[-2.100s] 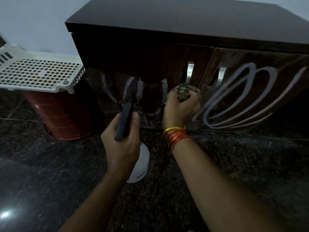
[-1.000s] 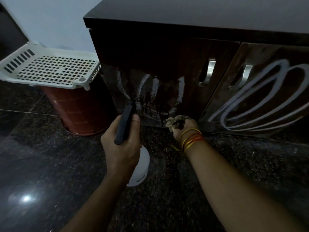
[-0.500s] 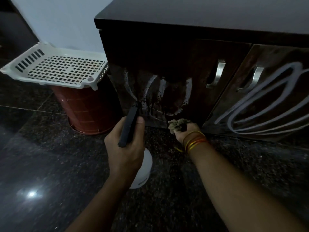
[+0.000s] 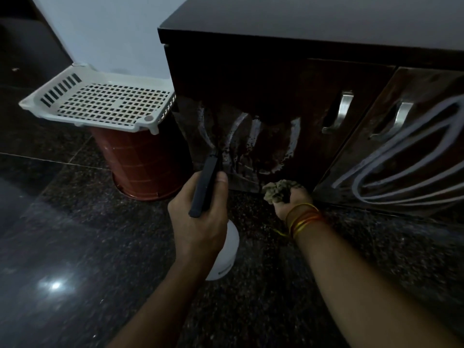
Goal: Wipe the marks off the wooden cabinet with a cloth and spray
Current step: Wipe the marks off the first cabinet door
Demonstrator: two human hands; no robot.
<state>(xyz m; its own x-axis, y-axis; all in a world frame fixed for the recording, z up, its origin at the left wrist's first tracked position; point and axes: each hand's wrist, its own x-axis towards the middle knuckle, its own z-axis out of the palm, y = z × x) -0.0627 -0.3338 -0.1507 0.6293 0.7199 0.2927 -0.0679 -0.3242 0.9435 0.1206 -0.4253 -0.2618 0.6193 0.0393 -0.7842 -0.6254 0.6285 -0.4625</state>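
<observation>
A dark wooden cabinet [image 4: 276, 79] fills the upper right. White marks [image 4: 251, 136] streak its left door, smeared and wet with drips. Larger white loops [image 4: 401, 167] cross the right door. My left hand [image 4: 200, 222] grips a spray bottle by its black trigger head [image 4: 206, 184], nozzle pointing at the left door; the white bottle body [image 4: 227, 254] shows below my hand. My right hand [image 4: 291, 199] is closed on a crumpled greenish cloth [image 4: 277, 190], held low at the bottom edge of the left door, near the floor.
A white perforated plastic tray [image 4: 105, 104] rests on a red-brown bucket [image 4: 143, 162] just left of the cabinet. Two metal handles [image 4: 344, 106] sit on the doors. The floor [image 4: 75, 247] is dark polished stone. A pale wall [image 4: 100, 33] stands behind.
My right hand dropped with the cloth from beside the door handle to the bottom edge of the left door. The view shifted left. My left hand kept the bottle aimed at the door.
</observation>
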